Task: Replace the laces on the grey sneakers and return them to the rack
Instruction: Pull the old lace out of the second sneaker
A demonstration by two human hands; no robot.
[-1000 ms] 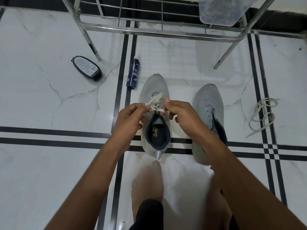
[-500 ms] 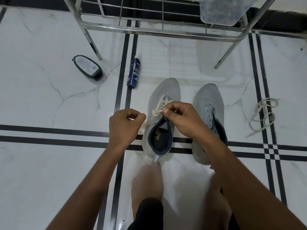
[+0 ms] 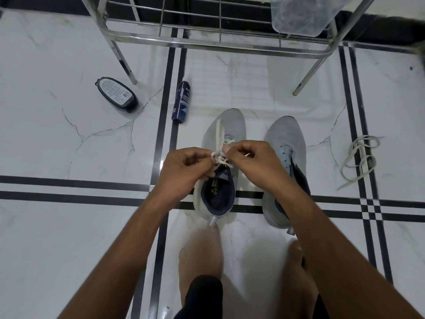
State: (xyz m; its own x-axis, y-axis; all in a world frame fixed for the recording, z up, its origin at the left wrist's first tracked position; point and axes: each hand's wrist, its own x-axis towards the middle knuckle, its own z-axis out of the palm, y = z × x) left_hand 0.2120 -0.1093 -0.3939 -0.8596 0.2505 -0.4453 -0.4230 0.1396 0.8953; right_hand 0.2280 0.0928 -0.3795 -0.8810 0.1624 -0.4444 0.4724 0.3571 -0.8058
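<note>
Both hands met over the tongue of the left sneaker point(image 3: 226, 127), which stood on the floor point(image 3: 57, 139) with its toe toward the rack point(image 3: 220, 46). The left hand point(image 3: 184, 169) had its fingers curled, pinching the white lace point(image 3: 219, 143) at the top eyelets. The right hand point(image 3: 251, 160) was likewise curled, pinching the same lace from the other side, so the two hands nearly touched. A loop of the lace ran forward over the toe of the shoe, and its dark opening faced the camera.

The right sneaker point(image 3: 286, 139) stood just beside the first, parallel to it, with bare eyelets; the right forearm crossed over its heel. Another loose lace point(image 3: 360, 157) lay in a tangle on the floor well to the right of the pair.

A dark blue can point(image 3: 181, 102) lay on its side near the toe of the left sneaker, along the black floor stripe. A black bottle point(image 3: 117, 94) lay farther left, close to a rack leg. A clear plastic tub point(image 3: 301, 17) sat on the rack at the upper right. Two bare feet showed at the bottom, blurred.
</note>
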